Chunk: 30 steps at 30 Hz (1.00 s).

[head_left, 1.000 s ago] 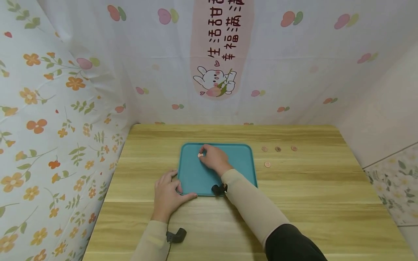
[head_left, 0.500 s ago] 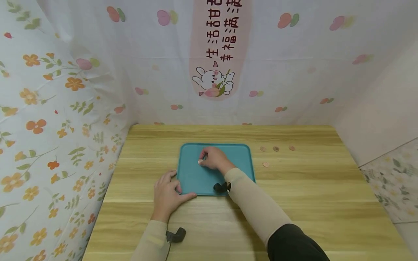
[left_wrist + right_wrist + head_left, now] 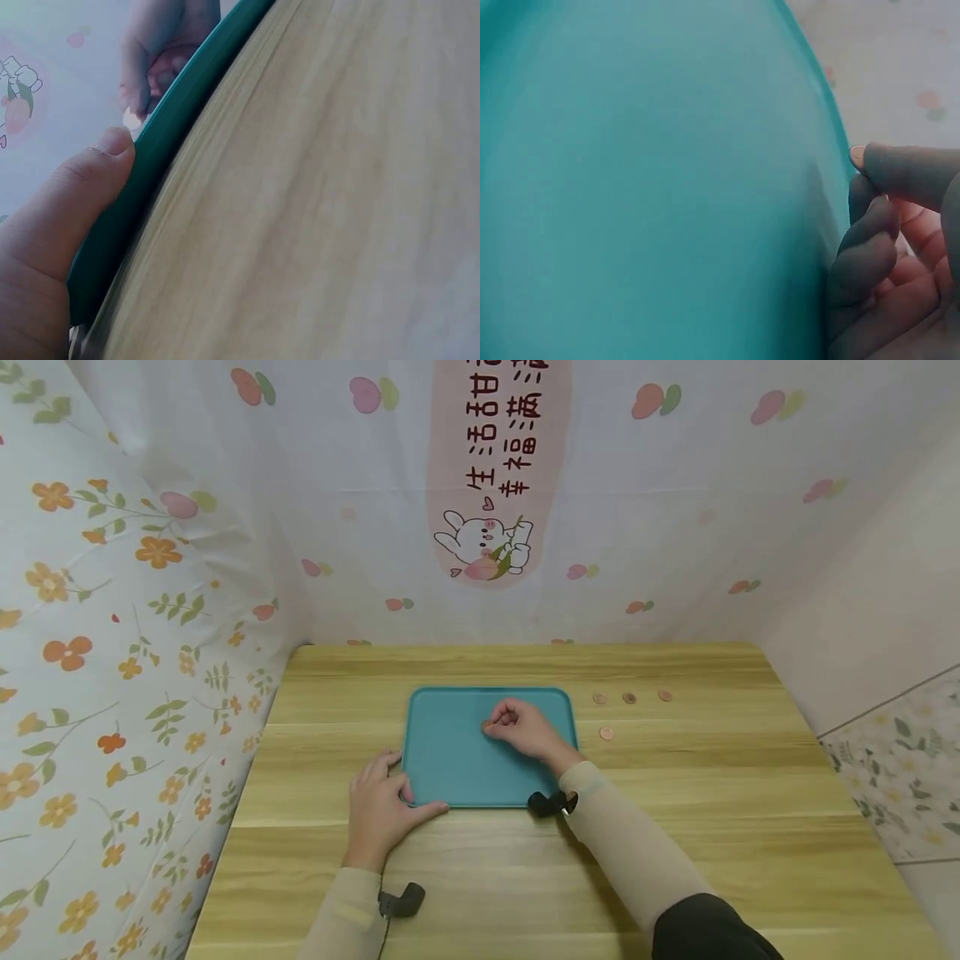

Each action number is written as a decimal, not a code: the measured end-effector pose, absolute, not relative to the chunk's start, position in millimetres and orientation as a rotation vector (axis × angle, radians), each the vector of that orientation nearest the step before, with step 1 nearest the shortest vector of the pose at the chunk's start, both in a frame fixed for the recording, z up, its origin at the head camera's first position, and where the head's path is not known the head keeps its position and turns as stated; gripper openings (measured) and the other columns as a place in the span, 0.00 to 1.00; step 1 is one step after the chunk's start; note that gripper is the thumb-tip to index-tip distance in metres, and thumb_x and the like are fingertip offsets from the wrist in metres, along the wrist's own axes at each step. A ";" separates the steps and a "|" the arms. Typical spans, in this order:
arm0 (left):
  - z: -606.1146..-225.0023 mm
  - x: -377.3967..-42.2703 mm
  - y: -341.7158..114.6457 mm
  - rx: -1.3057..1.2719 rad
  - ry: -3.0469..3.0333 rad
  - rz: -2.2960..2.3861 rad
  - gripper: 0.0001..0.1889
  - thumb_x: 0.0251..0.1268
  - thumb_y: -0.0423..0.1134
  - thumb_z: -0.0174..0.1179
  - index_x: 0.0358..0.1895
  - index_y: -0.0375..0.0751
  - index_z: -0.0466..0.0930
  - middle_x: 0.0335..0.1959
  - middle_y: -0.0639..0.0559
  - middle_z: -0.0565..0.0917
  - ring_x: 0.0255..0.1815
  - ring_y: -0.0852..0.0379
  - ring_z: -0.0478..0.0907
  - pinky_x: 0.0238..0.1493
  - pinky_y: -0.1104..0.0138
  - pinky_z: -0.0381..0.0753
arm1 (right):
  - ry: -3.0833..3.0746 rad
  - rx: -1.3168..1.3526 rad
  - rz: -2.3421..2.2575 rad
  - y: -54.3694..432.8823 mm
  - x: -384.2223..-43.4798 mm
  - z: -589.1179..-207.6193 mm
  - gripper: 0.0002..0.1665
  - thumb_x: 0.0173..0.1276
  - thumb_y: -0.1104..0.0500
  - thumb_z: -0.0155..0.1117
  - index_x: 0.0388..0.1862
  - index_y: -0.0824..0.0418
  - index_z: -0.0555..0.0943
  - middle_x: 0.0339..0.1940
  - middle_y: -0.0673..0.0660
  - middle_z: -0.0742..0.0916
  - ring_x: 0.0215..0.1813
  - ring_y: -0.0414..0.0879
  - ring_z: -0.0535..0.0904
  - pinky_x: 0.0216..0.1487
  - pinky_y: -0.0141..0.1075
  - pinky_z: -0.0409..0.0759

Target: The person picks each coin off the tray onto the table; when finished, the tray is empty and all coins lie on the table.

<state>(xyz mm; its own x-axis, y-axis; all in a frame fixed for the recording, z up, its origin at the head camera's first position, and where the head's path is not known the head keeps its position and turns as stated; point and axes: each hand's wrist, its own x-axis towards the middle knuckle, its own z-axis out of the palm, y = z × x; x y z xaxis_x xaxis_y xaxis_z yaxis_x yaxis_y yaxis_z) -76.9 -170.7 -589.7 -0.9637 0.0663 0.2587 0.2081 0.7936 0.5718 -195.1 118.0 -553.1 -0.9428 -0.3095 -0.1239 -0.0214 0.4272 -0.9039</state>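
A blue-green rectangular tray (image 3: 450,768) lies on the wooden table. My left hand (image 3: 381,806) grips its near left corner, fingers at the left side and thumb along the front edge. In the left wrist view the thumb (image 3: 82,180) rests against the tray's rim (image 3: 176,135). Over the tray, right of its middle, my right hand (image 3: 528,729) pinches a small copper coin (image 3: 487,726) between thumb and finger. The left wrist view shows this coin (image 3: 132,118) as a pale disc at the fingertips. Whether it touches the tray floor I cannot tell.
Several copper coins lie on the table right of the tray: one coin (image 3: 606,733) sits nearer, the others, such as this coin (image 3: 665,696), form a row farther back. A printed white cloth (image 3: 360,527) hangs behind the wooden table (image 3: 712,827).
My right hand has moved with the coin from the tray's upper left part toward the right. My left hand stays at the corner. The head view has shifted slightly.
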 end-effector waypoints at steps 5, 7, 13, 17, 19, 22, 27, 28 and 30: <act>-589.7 -77.5 -170.4 -0.222 -2.747 -0.921 0.36 0.35 0.75 0.81 0.15 0.55 0.66 0.69 0.41 0.80 0.72 0.40 0.72 0.67 0.39 0.62 | 2.279 -0.178 -1.630 139.0 -187.8 -533.8 0.16 0.73 0.47 0.75 0.46 0.58 0.84 0.35 0.61 0.85 0.33 0.50 0.74 0.36 0.41 0.74; -590.0 -77.8 -170.8 -0.225 -2.737 -0.916 0.36 0.35 0.75 0.81 0.15 0.55 0.66 0.69 0.41 0.81 0.72 0.40 0.72 0.68 0.38 0.62 | 2.272 -0.179 -1.661 147.7 -186.1 -525.5 0.17 0.74 0.47 0.74 0.48 0.58 0.84 0.37 0.65 0.84 0.33 0.52 0.73 0.35 0.41 0.73; -591.1 -77.1 -171.8 -0.233 -2.741 -0.895 0.36 0.35 0.75 0.81 0.15 0.55 0.65 0.69 0.41 0.81 0.73 0.39 0.72 0.68 0.37 0.62 | 2.362 -0.087 -1.727 187.1 -182.8 -517.8 0.16 0.76 0.49 0.73 0.48 0.61 0.84 0.39 0.64 0.85 0.31 0.47 0.71 0.33 0.37 0.72; -590.9 -76.4 -171.4 -0.234 -2.736 -0.901 0.36 0.35 0.74 0.81 0.16 0.55 0.65 0.69 0.40 0.81 0.73 0.39 0.72 0.68 0.37 0.62 | 2.383 0.026 -1.808 220.3 -179.1 -523.7 0.19 0.76 0.51 0.72 0.51 0.66 0.83 0.40 0.61 0.86 0.29 0.42 0.71 0.31 0.35 0.72; -590.7 -76.3 -171.2 -0.236 -2.730 -0.903 0.36 0.34 0.74 0.82 0.16 0.55 0.65 0.69 0.40 0.81 0.73 0.39 0.72 0.67 0.37 0.62 | 2.405 0.077 -1.829 236.2 -176.6 -527.7 0.20 0.77 0.52 0.72 0.52 0.69 0.82 0.39 0.59 0.86 0.29 0.42 0.72 0.31 0.34 0.73; -590.4 -76.0 -170.8 -0.240 -2.729 -0.903 0.36 0.35 0.73 0.82 0.16 0.55 0.66 0.69 0.39 0.81 0.72 0.38 0.73 0.67 0.38 0.63 | 2.481 0.151 -1.788 258.1 -171.2 -532.9 0.20 0.77 0.53 0.71 0.52 0.69 0.82 0.40 0.53 0.85 0.31 0.43 0.75 0.32 0.33 0.76; -590.5 -76.2 -170.7 -0.234 -2.734 -0.903 0.36 0.34 0.73 0.82 0.16 0.55 0.66 0.69 0.38 0.81 0.72 0.37 0.73 0.67 0.38 0.62 | 2.603 0.298 -1.642 287.4 -161.0 -537.1 0.20 0.76 0.52 0.71 0.53 0.68 0.82 0.41 0.52 0.84 0.48 0.41 0.75 0.42 0.30 0.75; -590.5 -76.4 -170.6 -0.232 -2.736 -0.900 0.36 0.34 0.73 0.82 0.16 0.55 0.66 0.69 0.38 0.81 0.72 0.37 0.73 0.67 0.37 0.62 | 2.610 0.332 -1.629 292.3 -159.3 -537.5 0.21 0.76 0.52 0.71 0.54 0.68 0.82 0.42 0.53 0.84 0.49 0.41 0.75 0.43 0.30 0.75; -590.8 -76.8 -170.4 -0.227 -2.739 -0.899 0.36 0.34 0.73 0.82 0.16 0.55 0.66 0.69 0.38 0.81 0.72 0.37 0.72 0.68 0.37 0.62 | 2.632 0.397 -1.587 301.5 -156.2 -538.5 0.21 0.77 0.51 0.70 0.56 0.67 0.82 0.43 0.52 0.85 0.49 0.41 0.76 0.44 0.31 0.76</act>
